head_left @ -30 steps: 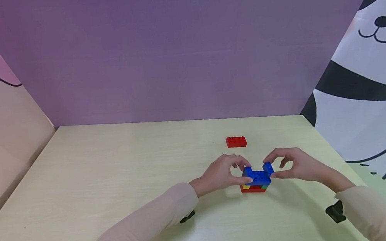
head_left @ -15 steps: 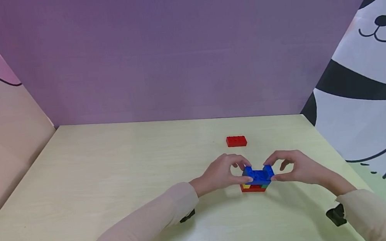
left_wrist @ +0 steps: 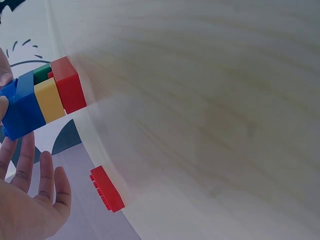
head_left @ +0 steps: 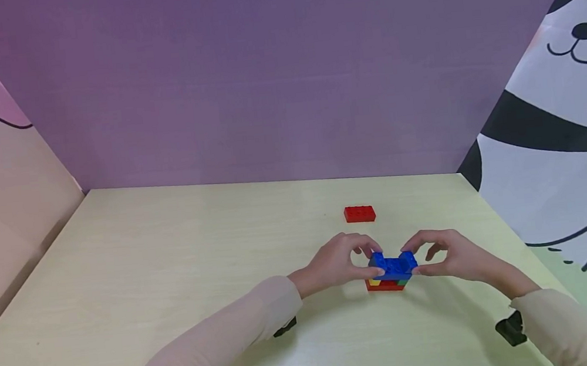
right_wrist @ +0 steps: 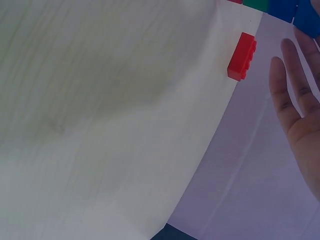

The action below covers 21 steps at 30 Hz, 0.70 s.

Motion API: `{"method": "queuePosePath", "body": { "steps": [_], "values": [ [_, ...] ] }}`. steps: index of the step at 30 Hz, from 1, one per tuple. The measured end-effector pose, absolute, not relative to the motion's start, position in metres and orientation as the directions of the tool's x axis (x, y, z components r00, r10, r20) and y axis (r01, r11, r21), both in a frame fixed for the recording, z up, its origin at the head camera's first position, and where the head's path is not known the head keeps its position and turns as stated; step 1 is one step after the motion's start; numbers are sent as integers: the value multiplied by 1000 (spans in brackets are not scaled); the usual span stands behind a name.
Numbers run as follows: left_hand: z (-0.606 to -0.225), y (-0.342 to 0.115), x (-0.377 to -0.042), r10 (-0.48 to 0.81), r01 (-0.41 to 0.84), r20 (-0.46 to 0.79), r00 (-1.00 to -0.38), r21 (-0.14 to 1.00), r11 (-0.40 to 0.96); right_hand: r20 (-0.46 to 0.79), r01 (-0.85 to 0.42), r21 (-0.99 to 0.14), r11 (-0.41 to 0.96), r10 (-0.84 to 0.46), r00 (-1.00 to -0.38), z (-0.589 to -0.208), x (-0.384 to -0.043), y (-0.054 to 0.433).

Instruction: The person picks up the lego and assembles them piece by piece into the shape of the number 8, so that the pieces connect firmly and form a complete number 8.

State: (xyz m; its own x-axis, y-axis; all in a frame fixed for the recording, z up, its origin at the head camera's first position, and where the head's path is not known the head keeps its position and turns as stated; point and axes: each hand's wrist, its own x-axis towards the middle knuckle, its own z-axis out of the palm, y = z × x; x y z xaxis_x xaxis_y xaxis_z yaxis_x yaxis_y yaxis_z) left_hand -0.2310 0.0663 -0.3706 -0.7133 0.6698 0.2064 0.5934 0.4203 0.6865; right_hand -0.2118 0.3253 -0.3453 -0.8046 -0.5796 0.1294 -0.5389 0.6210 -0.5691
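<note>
A stack of toy building bricks stands on the table, with a red brick (head_left: 385, 287) at the bottom. A yellow brick (left_wrist: 49, 100) and a green brick (left_wrist: 42, 74) form the layer above. Across them lies a wide blue brick (head_left: 394, 269), topped by a smaller blue brick at each end. My left hand (head_left: 336, 263) holds the stack's left end, thumb in front and fingers behind. The right hand (head_left: 451, 255) pinches the small blue brick (head_left: 409, 259) at the right end, which sits level there. Fingers hide part of the left blue brick (head_left: 377, 261).
A loose red brick (head_left: 359, 214) lies on the table behind the stack. The pale wooden table (head_left: 172, 247) meets a purple wall (head_left: 262, 80) at its back edge. A panel with a cartoon animal (head_left: 565, 192) borders the right side.
The small blue brick in my right hand, tilted a second ago, has come down level on the stack's right end. The right hand has lowered slightly; the left has stayed in place.
</note>
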Motion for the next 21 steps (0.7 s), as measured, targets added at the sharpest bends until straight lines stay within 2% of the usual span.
{"method": "queuePosePath", "body": {
  "steps": [14,21],
  "values": [
    [-371,66,-231,668,593,206,-715,685,424,139,-555,-532,639,-580,-802,-343,-211,322],
    [-373,67,-232,664,597,210,-717,677,430,134,-541,-587,603,-586,-799,-345,-211,322]
  ]
}}
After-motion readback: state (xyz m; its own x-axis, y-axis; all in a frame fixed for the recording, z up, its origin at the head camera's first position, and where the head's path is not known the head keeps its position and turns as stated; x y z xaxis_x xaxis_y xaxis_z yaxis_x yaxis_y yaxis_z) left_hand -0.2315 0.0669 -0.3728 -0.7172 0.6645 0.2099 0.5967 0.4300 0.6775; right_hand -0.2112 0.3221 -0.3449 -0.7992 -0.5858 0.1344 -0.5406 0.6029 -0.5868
